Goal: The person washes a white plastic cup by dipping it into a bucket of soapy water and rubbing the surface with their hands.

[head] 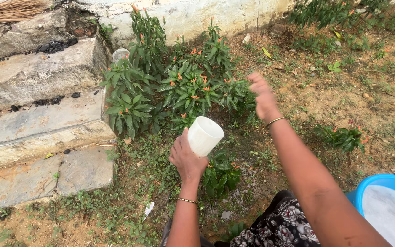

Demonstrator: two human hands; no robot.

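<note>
My left hand [186,158] grips a white plastic cup [205,134], tilted with its open mouth pointing up and to the right, over a small green plant [221,173]. My right hand [262,94] is stretched out above a bush of green leaves with small orange flowers [179,87]; it is blurred, fingers loosely apart, holding nothing that I can see. Both wrists carry thin gold bangles.
Stone steps [33,114] rise at the left, with a clear jar [120,55] beside the bush. A blue tub of water [386,206] stands at the lower right. Bare soil with small weeds lies around, and another small flowering plant [344,136] grows at the right.
</note>
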